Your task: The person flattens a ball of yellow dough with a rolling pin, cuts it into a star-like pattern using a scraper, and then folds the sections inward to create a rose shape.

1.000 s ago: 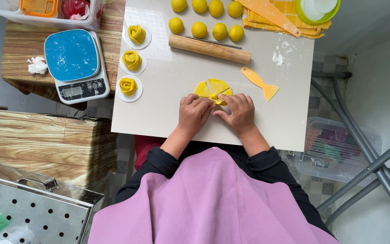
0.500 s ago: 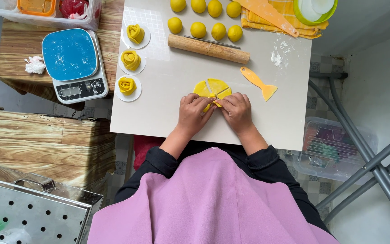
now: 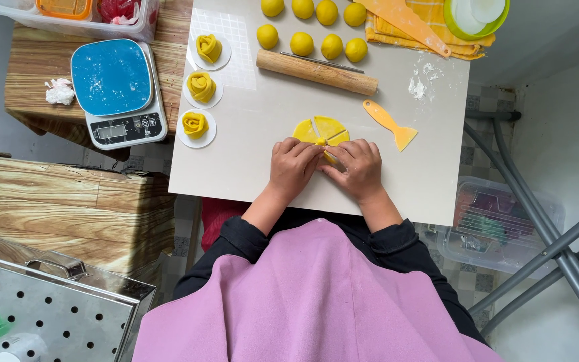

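both hands meet over the near edge of a flat yellow dough disc (image 3: pixel 322 130) cut into wedges. the left hand (image 3: pixel 292 166) has its fingers curled down, pinching at the disc's near wedges, and the right hand (image 3: pixel 358 167) does the same from the other side, so the fingertips come together right at the disc's middle. neither is clenched into a fist, both are gripping dough. the disc lies straight ahead of the knuckles, its far half uncovered, and it sits about evenly between the two hands, neither one clearly nearer.

taking the disc as the mark: just to its right lies an orange plastic scraper (image 3: pixel 389 125), handle pointing away and left. just beyond the disc is a wooden rolling pin (image 3: pixel 317 72), long axis running left to right, slightly slanted. further beyond are yellow dough balls (image 3: pixel 314 29). to the disc's left stand three rolled dough roses (image 3: pixel 200 86) on round papers, and past those a blue kitchen scale (image 3: pixel 116 90). all rest on the white board (image 3: pixel 249 161).
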